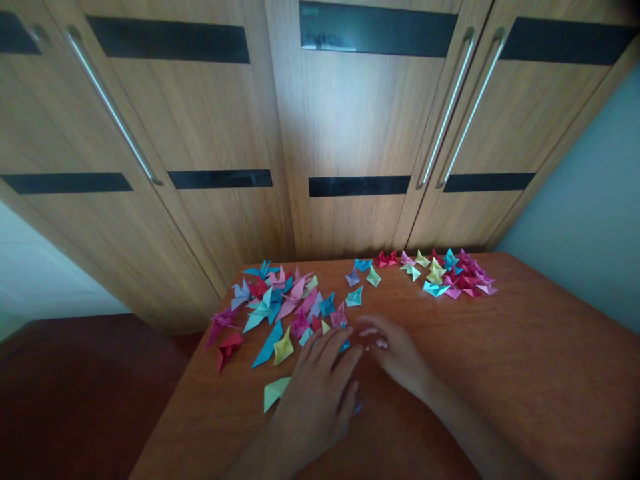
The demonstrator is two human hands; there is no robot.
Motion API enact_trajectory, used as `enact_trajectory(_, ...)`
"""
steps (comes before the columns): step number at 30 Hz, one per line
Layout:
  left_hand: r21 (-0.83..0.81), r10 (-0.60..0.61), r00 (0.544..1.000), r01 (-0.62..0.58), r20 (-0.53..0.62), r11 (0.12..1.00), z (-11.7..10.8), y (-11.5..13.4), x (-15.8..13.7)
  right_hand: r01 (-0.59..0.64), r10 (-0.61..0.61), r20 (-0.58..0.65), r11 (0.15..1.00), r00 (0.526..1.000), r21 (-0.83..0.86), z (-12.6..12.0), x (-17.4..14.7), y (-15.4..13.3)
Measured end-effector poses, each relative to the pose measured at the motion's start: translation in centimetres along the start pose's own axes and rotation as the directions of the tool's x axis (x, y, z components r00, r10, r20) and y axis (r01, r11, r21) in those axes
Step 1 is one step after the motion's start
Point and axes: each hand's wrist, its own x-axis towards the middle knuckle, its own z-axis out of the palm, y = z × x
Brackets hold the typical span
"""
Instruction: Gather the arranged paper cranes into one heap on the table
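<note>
My left hand (320,393) is over the near part of the table, palm down, its fingers stretched out and slightly apart. It partly covers several small folded-paper pieces, among them a pale green one (275,393) by its outer edge. A bit of purple paper (357,408) shows beside the thumb. To the right, my right hand (395,350) has loosely curled, somewhat blurred fingers that are apart, with nothing visible in them. Just beyond my hands lies a loose pile of origami cranes (297,293) and folded pieces, including a pink one (339,315) and a yellow one (283,347).
On the reddish-brown wooden table (525,373), a second heap of folded paper (467,275) sits at the back right. Several single pieces, like a turquoise one (354,297), lie between the groups. Wooden cabinet doors (350,120) with metal handles rise behind the table.
</note>
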Motion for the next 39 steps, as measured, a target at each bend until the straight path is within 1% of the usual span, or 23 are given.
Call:
enact_trajectory(2,-0.012,-0.006,1.000,0.006,-0.019,1.000,-0.1,-0.8,0.8,-0.033,0.015,-0.133,0.990,0.991,-0.135,-2.7,2.7,2.0)
enact_trajectory(3,-0.023,-0.010,1.000,0.010,-0.025,1.000,-0.2,-1.2,1.5,-0.035,-0.012,-0.189,0.970,0.982,-0.242,-4.0,4.4,3.0)
enact_trajectory(5,-0.050,-0.030,0.999,0.028,-0.034,0.998,-0.1,-2.2,3.3,-0.038,-0.097,-0.256,0.878,0.962,-0.476,-6.2,8.2,4.4)
enact_trajectory(6,-0.062,-0.046,0.998,0.044,-0.035,0.997,0.1,-2.8,4.4,-0.059,-0.116,-0.279,0.833,0.953,-0.550,-7.1,10.0,4.8)
enact_trajectory(7,-0.072,-0.068,0.997,0.065,-0.040,0.995,0.3,-3.4,5.6,-0.087,-0.109,-0.288,0.802,0.952,-0.591,-7.7,11.8,5.1)
enact_trajectory(9,-0.102,-0.088,0.995,0.084,-0.042,0.991,1.0,-4.5,8.3,-0.130,-0.077,-0.293,0.770,0.953,-0.624,-8.5,14.7,5.4)
enact_trajectory(11,-0.135,-0.103,0.993,0.095,-0.054,0.986,1.9,-5.7,11.0,-0.141,-0.055,-0.285,0.768,0.957,-0.625,-8.7,16.7,5.5)
enact_trajectory(14,-0.157,-0.103,0.995,0.100,-0.008,0.982,3.6,-7.1,14.8,-0.123,-0.054,-0.259,0.775,0.964,-0.620,-8.5,18.2,5.7)
enact_trajectory(16,-0.166,-0.124,0.990,0.133,0.067,0.977,4.7,-7.9,16.8,-0.105,-0.055,-0.235,0.778,0.971,-0.619,-8.2,18.6,6.0)
enact_trajectory(17,-0.170,-0.128,0.986,0.145,0.102,0.975,5.2,-8.2,17.6,-0.097,-0.056,-0.222,0.779,0.973,-0.619,-8.0,18.7,6.1)
enact_trajectory(20,-0.183,-0.124,0.981,0.151,0.147,0.972,6.7,-9.0,19.3,-0.070,-0.059,-0.185,0.781,0.981,-0.621,-7.5,18.2,6.6)
enact_trajectory(23,-0.195,-0.103,0.978,0.138,0.181,0.971,7.7,-9.4,19.8,-0.040,-0.069,-0.149,0.782,0.986,-0.622,-6.9,16.9,7.0)
enact_trajectory(25,-0.199,-0.084,0.974,0.127,0.210,0.972,7.9,-9.4,19.5,-0.017,-0.080,-0.129,0.785,0.988,-0.620,-6.4,15.7,7.2)
enact_trajectory(27,-0.200,-0.067,0.970,0.116,0.234,0.973,7.8,-9.0,18.7,0.006,-0.096,-0.113,0.789,0.989,-0.614,-5.7,14.2,7.3)
enact_trajectory(30,-0.188,-0.050,0.964,0.101,0.260,0.977,7.2,-7.8,16.4,0.043,-0.135,-0.111,0.802,0.985,-0.596,-4.4,11.5,7.1)
enact_trajectory(33,-0.123,-0.040,0.958,0.078,0.283,0.989,6.7,-6.4,13.5,0.106,-0.213,-0.141,0.837,0.967,-0.536,-2.9,8.7,6.5)
enact_trajectory(35,-0.079,-0.044,0.963,0.067,0.267,0.995,6.4,-5.7,11.7,0.129,-0.240,-0.180,0.869,0.954,-0.478,-1.8,7.1,5.9)
enact_trajectory(37,-0.061,-0.053,0.973,0.068,0.224,0.996,6.1,-5.4,10.3,0.108,-0.215,-0.228,0.907,0.950,-0.407,-0.8,6.0,5.2)
enact_trajectory(39,-0.058,-0.061,0.981,0.073,0.184,0.996,5.7,-5.3,9.5,0.062,-0.146,-0.278,0.955,0.950,-0.289,0.2,5.3,4.4)
